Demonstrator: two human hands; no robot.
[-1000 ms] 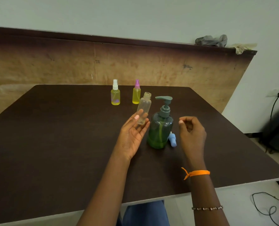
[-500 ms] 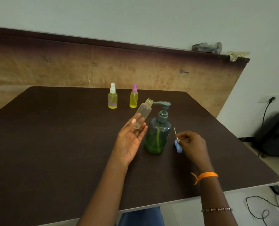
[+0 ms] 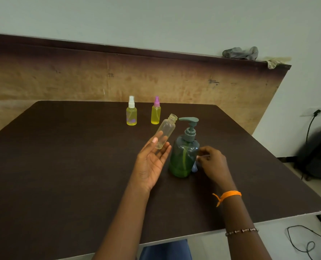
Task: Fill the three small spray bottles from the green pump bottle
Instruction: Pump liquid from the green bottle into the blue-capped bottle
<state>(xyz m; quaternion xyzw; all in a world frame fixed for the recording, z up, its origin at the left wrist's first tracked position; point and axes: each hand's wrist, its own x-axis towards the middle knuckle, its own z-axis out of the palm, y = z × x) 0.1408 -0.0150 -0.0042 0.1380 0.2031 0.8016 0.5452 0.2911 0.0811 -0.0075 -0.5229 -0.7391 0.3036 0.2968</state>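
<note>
My left hand [image 3: 150,164] holds a clear, empty, uncapped spray bottle [image 3: 166,129], tilted with its open neck just left of the pump spout. The green pump bottle [image 3: 184,158] stands upright on the dark table [image 3: 62,166], between my hands. My right hand [image 3: 214,164] sits against the pump bottle's right side, fingers pinched over a blue spray cap [image 3: 194,168] that is low by the bottle's base and partly hidden. Two capped bottles of yellow liquid stand farther back: one with a white cap [image 3: 131,114], one with a pink cap [image 3: 156,113].
A worn wooden board [image 3: 62,77] stands behind the table, with a grey cloth [image 3: 240,53] on its top edge. On the floor to the right lie a dark bag [image 3: 319,154] and loose cables [image 3: 306,241]. The table's front edge [image 3: 231,229] is near my wrists.
My right hand took hold of the blue spray cap, lifted it with its tube up, then moved left and down against the pump bottle. The clear bottle has tilted further toward the spout.
</note>
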